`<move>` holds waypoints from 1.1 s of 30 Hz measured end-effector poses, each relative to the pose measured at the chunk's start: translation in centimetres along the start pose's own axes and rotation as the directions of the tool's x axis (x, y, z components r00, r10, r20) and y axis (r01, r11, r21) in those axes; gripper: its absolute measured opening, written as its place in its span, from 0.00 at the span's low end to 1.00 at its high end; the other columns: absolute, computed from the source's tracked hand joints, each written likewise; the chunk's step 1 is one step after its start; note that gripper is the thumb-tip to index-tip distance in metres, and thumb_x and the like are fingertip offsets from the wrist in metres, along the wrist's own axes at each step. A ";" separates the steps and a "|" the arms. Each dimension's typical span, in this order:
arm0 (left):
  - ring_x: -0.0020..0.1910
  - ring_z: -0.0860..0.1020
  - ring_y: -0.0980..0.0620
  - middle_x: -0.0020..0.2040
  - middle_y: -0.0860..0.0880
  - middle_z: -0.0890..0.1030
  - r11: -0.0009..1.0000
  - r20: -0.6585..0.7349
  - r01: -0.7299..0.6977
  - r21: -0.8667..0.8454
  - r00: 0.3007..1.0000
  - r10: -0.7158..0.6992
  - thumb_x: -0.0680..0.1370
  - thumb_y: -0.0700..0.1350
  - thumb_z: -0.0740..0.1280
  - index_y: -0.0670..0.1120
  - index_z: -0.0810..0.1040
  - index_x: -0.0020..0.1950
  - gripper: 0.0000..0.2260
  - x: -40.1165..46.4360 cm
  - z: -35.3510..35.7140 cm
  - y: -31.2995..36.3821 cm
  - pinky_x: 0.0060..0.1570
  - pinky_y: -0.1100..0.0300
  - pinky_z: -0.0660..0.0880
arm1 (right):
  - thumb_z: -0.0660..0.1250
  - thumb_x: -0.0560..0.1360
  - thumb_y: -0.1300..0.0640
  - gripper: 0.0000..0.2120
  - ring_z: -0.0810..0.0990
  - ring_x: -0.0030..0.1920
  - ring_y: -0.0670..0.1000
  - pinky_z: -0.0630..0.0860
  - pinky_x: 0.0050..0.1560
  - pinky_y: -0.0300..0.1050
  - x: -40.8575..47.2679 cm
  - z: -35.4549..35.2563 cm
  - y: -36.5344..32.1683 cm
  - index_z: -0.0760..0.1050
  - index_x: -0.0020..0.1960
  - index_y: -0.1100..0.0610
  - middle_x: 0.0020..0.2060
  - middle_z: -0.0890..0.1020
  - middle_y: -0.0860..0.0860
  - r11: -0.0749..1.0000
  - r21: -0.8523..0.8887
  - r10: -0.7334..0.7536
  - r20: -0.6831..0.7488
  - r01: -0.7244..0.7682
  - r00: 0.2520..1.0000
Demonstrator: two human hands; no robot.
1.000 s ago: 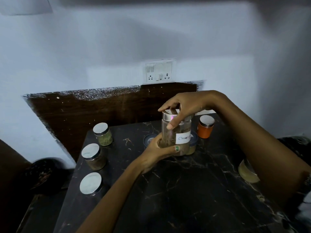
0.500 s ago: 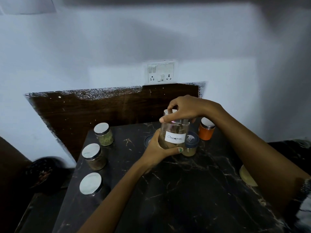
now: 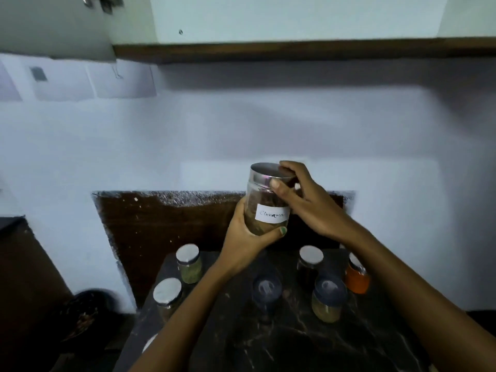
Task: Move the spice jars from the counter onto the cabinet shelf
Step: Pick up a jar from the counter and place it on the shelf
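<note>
Left hand (image 3: 245,241) wraps the base of the cinnamon jar (image 3: 268,204), right hand (image 3: 303,200) pinches its steel lid (image 3: 264,174) — jar's up off the counter (image 3: 295,345), below the cabinet shelf (image 3: 295,51). Looks like glass — slick, breakable, so hold the body, not the lid.

Cinnamon jar (image 3: 268,202) up in the air, others waiting on the counter (image 3: 295,331).
It's tilting slightly, steel lid on, white label facing us; six smaller jars are standing upright on dark marble below.
</note>
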State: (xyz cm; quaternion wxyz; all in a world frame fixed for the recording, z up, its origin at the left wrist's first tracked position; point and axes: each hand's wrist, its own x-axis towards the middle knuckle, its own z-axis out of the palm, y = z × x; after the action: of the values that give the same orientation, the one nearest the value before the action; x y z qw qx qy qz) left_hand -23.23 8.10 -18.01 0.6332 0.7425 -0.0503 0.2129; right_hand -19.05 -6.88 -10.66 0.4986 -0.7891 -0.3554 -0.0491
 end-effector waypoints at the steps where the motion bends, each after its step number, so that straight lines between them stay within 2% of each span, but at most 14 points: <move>1: 0.53 0.80 0.59 0.55 0.52 0.80 0.999 -0.013 -0.038 0.003 0.999 0.038 0.65 0.40 0.78 0.48 0.69 0.65 0.31 0.8 -0.4 1.0 0.46 0.71 0.76 | 0.57 0.73 0.38 0.29 0.74 0.55 0.32 0.71 0.47 0.23 0.4 0.2 -0.6 0.58 0.71 0.45 0.56 0.71 0.32 0.998 0.044 -0.041 -0.046 0.043 0.998; 4: 0.53 0.80 0.60 0.56 0.56 0.81 0.988 -0.025 -0.151 0.021 0.988 0.151 0.66 0.43 0.78 0.51 0.69 0.66 0.32 2.7 -1.4 3.9 0.47 0.70 0.76 | 0.56 0.74 0.39 0.26 0.73 0.54 0.27 0.71 0.48 0.21 1.5 0.5 -2.1 0.53 0.70 0.36 0.57 0.70 0.29 0.972 0.189 -0.115 -0.150 0.143 0.982; 8: 0.55 0.79 0.62 0.57 0.63 0.79 0.959 -0.038 -0.278 0.056 0.959 0.280 0.67 0.51 0.76 0.60 0.66 0.66 0.30 4.5 -2.4 7.9 0.47 0.71 0.76 | 0.53 0.75 0.38 0.26 0.72 0.61 0.32 0.74 0.50 0.27 2.9 0.7 -4.2 0.49 0.71 0.32 0.65 0.70 0.36 0.925 0.296 -0.189 -0.181 0.237 0.965; 12: 0.56 0.79 0.62 0.60 0.62 0.78 0.911 -0.073 -0.388 0.138 0.914 0.400 0.69 0.54 0.74 0.59 0.62 0.71 0.33 6.6 -3.6 11.4 0.48 0.67 0.78 | 0.53 0.75 0.41 0.29 0.68 0.67 0.37 0.71 0.66 0.40 4.5 0.9 -5.9 0.45 0.72 0.32 0.70 0.65 0.39 0.896 0.324 -0.242 -0.216 0.303 0.946; 14: 0.56 0.78 0.63 0.61 0.63 0.76 0.873 -0.077 -0.423 0.243 0.889 0.452 0.69 0.59 0.73 0.61 0.57 0.73 0.37 7.7 -4.5 13.0 0.51 0.63 0.79 | 0.55 0.74 0.43 0.31 0.70 0.65 0.38 0.71 0.66 0.44 6.0 0.6 -7.0 0.45 0.74 0.35 0.66 0.68 0.38 0.872 0.355 -0.258 -0.251 0.336 0.933; 16: 0.57 0.78 0.62 0.62 0.61 0.76 0.834 -0.096 -0.439 0.334 0.865 0.493 0.68 0.62 0.71 0.61 0.55 0.74 0.39 8.7 -5.3 14.1 0.54 0.60 0.79 | 0.56 0.75 0.46 0.30 0.74 0.62 0.41 0.73 0.63 0.45 7.6 0.5 -8.0 0.49 0.74 0.37 0.61 0.71 0.36 0.841 0.390 -0.275 -0.291 0.376 0.916; 19: 0.57 0.73 0.65 0.58 0.57 0.73 0.773 -0.195 -0.458 0.439 0.791 0.580 0.66 0.62 0.73 0.59 0.61 0.73 0.38 9.8 -6.1 15.4 0.52 0.71 0.75 | 0.56 0.80 0.55 0.26 0.76 0.60 0.44 0.75 0.61 0.47 9.9 0.8 -9.3 0.52 0.73 0.38 0.58 0.74 0.41 0.797 0.419 -0.302 -0.349 0.436 0.887; 21: 0.54 0.71 0.67 0.54 0.54 0.70 0.735 -0.248 -0.464 0.494 0.735 0.631 0.66 0.60 0.74 0.57 0.64 0.72 0.37 10.6 -7.0 16.2 0.51 0.73 0.74 | 0.56 0.81 0.58 0.25 0.75 0.61 0.45 0.74 0.61 0.47 11.2 1.4 -10.3 0.53 0.72 0.38 0.60 0.74 0.44 0.779 0.418 -0.325 -0.369 0.468 0.871; 25: 0.55 0.69 0.67 0.55 0.50 0.70 0.707 -0.304 -0.468 0.530 0.674 0.674 0.66 0.58 0.73 0.52 0.66 0.72 0.37 12.4 -9.1 16.9 0.52 0.74 0.73 | 0.57 0.80 0.60 0.27 0.71 0.62 0.35 0.73 0.59 0.36 13.8 2.8 -11.8 0.51 0.74 0.42 0.65 0.70 0.43 0.777 0.352 -0.369 -0.417 0.522 0.831; 27: 0.55 0.70 0.65 0.56 0.49 0.72 0.711 -0.319 -0.459 0.534 0.669 0.671 0.67 0.57 0.74 0.51 0.66 0.72 0.35 13.4 -9.9 16.9 0.52 0.74 0.72 | 0.57 0.80 0.62 0.29 0.71 0.63 0.39 0.72 0.59 0.36 15.3 3.4 -12.2 0.51 0.75 0.45 0.69 0.68 0.48 0.790 0.310 -0.374 -0.440 0.529 0.816; 30: 0.59 0.72 0.60 0.61 0.51 0.74 0.722 -0.337 -0.464 0.513 0.664 0.667 0.69 0.54 0.74 0.51 0.65 0.72 0.34 15.2 -11.6 16.6 0.55 0.69 0.73 | 0.58 0.80 0.62 0.29 0.73 0.61 0.41 0.72 0.58 0.38 17.9 4.7 -12.7 0.51 0.75 0.46 0.69 0.68 0.50 0.815 0.228 -0.386 -0.472 0.533 0.793; 33: 0.56 0.74 0.67 0.59 0.61 0.75 0.741 -0.351 -0.502 0.445 0.664 0.660 0.68 0.52 0.75 0.54 0.62 0.70 0.34 17.3 -13.8 16.5 0.51 0.75 0.72 | 0.58 0.79 0.61 0.29 0.73 0.63 0.45 0.74 0.61 0.46 20.8 5.9 -13.2 0.51 0.76 0.47 0.70 0.68 0.51 0.835 0.158 -0.398 -0.486 0.527 0.778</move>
State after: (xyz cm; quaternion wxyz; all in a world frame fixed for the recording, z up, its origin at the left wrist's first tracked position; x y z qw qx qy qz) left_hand -16.77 21.53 5.15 0.3960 0.6967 -0.0924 0.5910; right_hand -13.24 11.94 5.30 0.6451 -0.5644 -0.4230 -0.2940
